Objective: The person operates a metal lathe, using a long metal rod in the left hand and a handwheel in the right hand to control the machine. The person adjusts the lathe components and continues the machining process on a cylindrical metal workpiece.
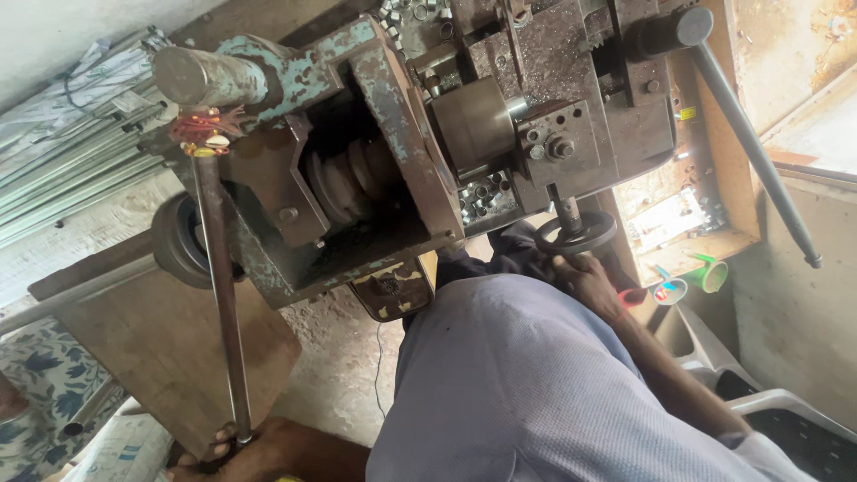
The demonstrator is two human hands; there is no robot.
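Left hand (234, 451) grips rod (221, 295); tray (486, 201) holds small metal rings (480, 198).

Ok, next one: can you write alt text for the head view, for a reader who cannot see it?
A person at a worn metal lathe grips its small handwheel with the right hand and the end of a long steel rod with the left hand. Small cut metal rings lie heaped on the machine, and the person's grey shirt fills the foreground.
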